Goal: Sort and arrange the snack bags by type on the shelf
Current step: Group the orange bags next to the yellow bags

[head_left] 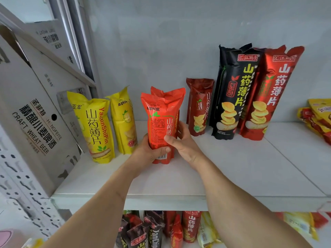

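Note:
Two orange-red snack bags (162, 119) stand upright, one behind the other, at the middle of the white shelf (223, 172). My left hand (152, 151) grips the front bag low on its left side, and my right hand (182, 142) holds the pair from the right with the thumb across the front. Two yellow bags (96, 126) stand to the left. A short dark-red bag (199, 106), a tall black bag (231, 92) and a tall red bag (268, 92) stand to the right, against the back wall.
A large cardboard beer box (30, 119) leans at the shelf's left end. A pile of flat yellow and red packets (317, 117) lies at the far right. The lower shelf holds several mixed snack bags (168, 230). A perforated upright (19, 190) runs down the left.

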Action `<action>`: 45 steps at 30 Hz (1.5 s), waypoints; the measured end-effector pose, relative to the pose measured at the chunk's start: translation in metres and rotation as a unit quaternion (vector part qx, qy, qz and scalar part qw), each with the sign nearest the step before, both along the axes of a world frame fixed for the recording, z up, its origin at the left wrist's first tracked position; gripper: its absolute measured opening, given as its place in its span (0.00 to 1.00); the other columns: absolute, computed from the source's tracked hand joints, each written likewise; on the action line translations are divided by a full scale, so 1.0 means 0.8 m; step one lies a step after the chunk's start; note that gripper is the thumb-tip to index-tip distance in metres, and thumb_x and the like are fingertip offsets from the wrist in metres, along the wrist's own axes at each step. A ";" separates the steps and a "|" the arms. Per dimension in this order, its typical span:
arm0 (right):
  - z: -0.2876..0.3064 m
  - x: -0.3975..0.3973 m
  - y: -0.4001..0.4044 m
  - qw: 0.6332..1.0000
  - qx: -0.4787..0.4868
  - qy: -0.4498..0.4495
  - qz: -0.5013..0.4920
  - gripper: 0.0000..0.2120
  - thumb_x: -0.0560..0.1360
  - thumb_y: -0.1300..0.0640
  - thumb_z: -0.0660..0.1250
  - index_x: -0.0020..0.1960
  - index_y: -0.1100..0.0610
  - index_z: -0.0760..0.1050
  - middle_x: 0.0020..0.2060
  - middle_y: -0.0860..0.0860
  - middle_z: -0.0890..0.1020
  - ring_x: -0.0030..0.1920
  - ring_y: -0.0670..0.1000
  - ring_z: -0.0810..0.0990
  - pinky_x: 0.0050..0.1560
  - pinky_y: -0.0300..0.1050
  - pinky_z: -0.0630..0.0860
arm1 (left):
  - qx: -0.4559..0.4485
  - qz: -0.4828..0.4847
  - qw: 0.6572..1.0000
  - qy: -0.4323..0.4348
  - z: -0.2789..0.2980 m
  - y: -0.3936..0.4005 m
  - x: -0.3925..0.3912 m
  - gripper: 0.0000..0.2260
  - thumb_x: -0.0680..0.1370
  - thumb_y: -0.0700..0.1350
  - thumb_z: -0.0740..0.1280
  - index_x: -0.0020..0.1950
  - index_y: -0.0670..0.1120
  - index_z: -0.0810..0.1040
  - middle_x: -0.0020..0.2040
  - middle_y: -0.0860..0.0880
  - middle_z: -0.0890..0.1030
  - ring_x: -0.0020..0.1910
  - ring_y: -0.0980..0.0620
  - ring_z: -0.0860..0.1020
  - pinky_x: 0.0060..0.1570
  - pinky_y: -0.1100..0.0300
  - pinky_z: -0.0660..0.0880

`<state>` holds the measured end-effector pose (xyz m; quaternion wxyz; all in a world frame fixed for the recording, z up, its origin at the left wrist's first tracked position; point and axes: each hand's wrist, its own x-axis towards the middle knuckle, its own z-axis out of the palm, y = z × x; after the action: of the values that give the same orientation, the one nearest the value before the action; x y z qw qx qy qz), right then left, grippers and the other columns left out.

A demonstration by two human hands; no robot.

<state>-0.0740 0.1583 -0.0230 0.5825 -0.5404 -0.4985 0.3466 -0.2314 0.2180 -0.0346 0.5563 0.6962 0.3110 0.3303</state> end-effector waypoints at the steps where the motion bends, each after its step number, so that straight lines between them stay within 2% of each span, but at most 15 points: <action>1: -0.003 0.003 0.002 1.000 -0.003 -0.002 -0.007 0.42 0.68 0.49 0.79 0.74 0.48 0.60 0.62 0.42 0.76 0.53 0.31 0.77 0.51 0.31 0.77 | 0.005 0.000 1.000 0.004 -0.001 0.004 0.003 0.38 0.64 0.55 0.79 0.70 0.53 0.67 0.59 0.54 0.82 0.57 0.54 0.81 0.54 0.59 0.78; 3: -0.007 0.008 0.007 1.000 -0.009 -0.002 -0.020 0.41 0.69 0.52 0.77 0.76 0.49 0.60 0.62 0.42 0.75 0.54 0.32 0.76 0.49 0.30 0.76 | 0.011 -0.002 1.000 0.009 -0.002 0.010 0.010 0.38 0.64 0.55 0.79 0.70 0.53 0.67 0.60 0.53 0.81 0.57 0.54 0.81 0.52 0.60 0.78; 7: -0.012 0.019 0.022 0.999 -0.022 0.012 -0.045 0.42 0.67 0.48 0.77 0.76 0.51 0.61 0.62 0.44 0.78 0.58 0.38 0.78 0.55 0.36 0.76 | 0.019 -0.009 1.000 0.005 0.000 0.020 0.026 0.32 0.68 0.52 0.78 0.66 0.57 0.66 0.58 0.55 0.81 0.54 0.57 0.80 0.43 0.67 0.77; 11: -0.014 0.032 0.037 0.998 -0.027 0.012 -0.052 0.35 0.72 0.48 0.75 0.75 0.48 0.64 0.62 0.45 0.80 0.56 0.36 0.80 0.51 0.33 0.77 | 0.010 -0.018 1.000 -0.017 -0.005 0.042 0.045 0.32 0.70 0.46 0.79 0.69 0.51 0.66 0.59 0.52 0.81 0.55 0.54 0.82 0.46 0.62 0.80; 13: -0.017 0.040 0.045 0.998 -0.025 0.019 -0.054 0.33 0.73 0.48 0.75 0.75 0.48 0.65 0.63 0.46 0.80 0.54 0.35 0.81 0.48 0.33 0.78 | 0.010 -0.023 0.999 -0.024 -0.007 0.051 0.056 0.32 0.71 0.44 0.78 0.69 0.51 0.66 0.59 0.52 0.81 0.54 0.56 0.82 0.45 0.65 0.80; 16: -0.015 0.051 0.063 0.998 -0.024 0.020 -0.056 0.39 0.70 0.44 0.77 0.75 0.48 0.65 0.63 0.45 0.80 0.56 0.37 0.81 0.50 0.34 0.78 | 0.012 -0.019 0.999 -0.025 -0.005 0.068 0.071 0.30 0.71 0.44 0.78 0.67 0.53 0.66 0.58 0.54 0.81 0.52 0.59 0.82 0.42 0.69 0.78; 19: -0.012 0.062 0.080 0.998 -0.029 0.033 -0.050 0.47 0.63 0.38 0.79 0.76 0.47 0.64 0.61 0.43 0.80 0.56 0.39 0.81 0.52 0.36 0.78 | 0.010 -0.016 0.999 -0.028 -0.007 0.089 0.087 0.29 0.70 0.44 0.79 0.66 0.54 0.68 0.58 0.52 0.82 0.53 0.55 0.83 0.45 0.65 0.80; 24: -0.013 0.076 0.112 0.997 -0.022 0.043 -0.055 0.38 0.70 0.46 0.76 0.75 0.46 0.63 0.57 0.41 0.80 0.54 0.38 0.80 0.48 0.33 0.77 | 0.009 -0.009 0.999 -0.037 -0.003 0.112 0.107 0.27 0.72 0.43 0.77 0.67 0.52 0.69 0.57 0.50 0.83 0.50 0.56 0.84 0.43 0.65 0.79; 27: -0.018 0.077 0.125 0.997 -0.014 0.048 -0.066 0.33 0.72 0.48 0.75 0.73 0.44 0.65 0.55 0.40 0.81 0.50 0.35 0.80 0.43 0.29 0.77 | 0.005 -0.017 0.999 -0.036 -0.006 0.125 0.114 0.28 0.72 0.43 0.77 0.69 0.50 0.70 0.58 0.48 0.83 0.52 0.52 0.84 0.44 0.62 0.80; 31: -0.023 0.077 0.131 0.995 -0.003 0.055 -0.085 0.37 0.70 0.44 0.76 0.75 0.47 0.64 0.60 0.45 0.81 0.53 0.38 0.81 0.47 0.32 0.77 | -0.009 -0.024 0.999 -0.024 -0.011 0.135 0.111 0.34 0.68 0.45 0.79 0.70 0.50 0.68 0.58 0.47 0.83 0.53 0.48 0.84 0.53 0.50 0.82; 33: -0.023 0.077 0.128 0.994 -0.004 0.057 -0.089 0.39 0.69 0.41 0.75 0.75 0.46 0.64 0.60 0.44 0.80 0.55 0.39 0.80 0.49 0.34 0.77 | -0.014 -0.027 0.999 -0.020 -0.012 0.133 0.104 0.33 0.68 0.46 0.76 0.71 0.51 0.68 0.58 0.49 0.83 0.54 0.51 0.84 0.56 0.51 0.81; 36: -0.022 0.073 0.123 0.995 0.000 0.048 -0.093 0.35 0.68 0.38 0.75 0.71 0.46 0.67 0.60 0.43 0.81 0.54 0.38 0.81 0.53 0.36 0.77 | -0.016 -0.016 1.000 -0.019 -0.015 0.130 0.093 0.36 0.66 0.47 0.76 0.72 0.50 0.68 0.59 0.51 0.83 0.56 0.54 0.83 0.58 0.54 0.80; 40: -0.029 0.065 0.119 0.993 0.003 0.042 -0.107 0.43 0.62 0.32 0.76 0.72 0.47 0.69 0.61 0.43 0.82 0.59 0.42 0.81 0.62 0.45 0.77 | -0.015 0.009 0.999 -0.035 -0.017 0.120 0.083 0.33 0.65 0.44 0.81 0.67 0.53 0.71 0.55 0.52 0.84 0.52 0.56 0.83 0.50 0.57 0.81; 42: -0.028 0.060 0.111 0.994 0.013 0.045 -0.103 0.40 0.63 0.34 0.76 0.70 0.49 0.71 0.60 0.43 0.82 0.58 0.42 0.81 0.61 0.43 0.78 | -0.011 0.003 0.999 -0.043 -0.017 0.113 0.078 0.30 0.67 0.40 0.81 0.63 0.56 0.73 0.53 0.53 0.83 0.49 0.58 0.83 0.42 0.64 0.80; 45: -0.028 0.054 0.102 0.994 0.016 0.036 -0.098 0.30 0.68 0.39 0.75 0.65 0.52 0.76 0.58 0.47 0.84 0.58 0.44 0.82 0.58 0.42 0.79 | -0.004 -0.001 0.999 -0.041 -0.014 0.104 0.067 0.33 0.62 0.50 0.82 0.63 0.60 0.73 0.62 0.49 0.77 0.57 0.52 0.81 0.44 0.60 0.81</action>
<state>-0.0308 0.2397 -0.0452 0.6400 -0.5644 -0.4274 0.2987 -0.1780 0.3016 -0.0455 0.5711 0.6805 0.2889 0.3568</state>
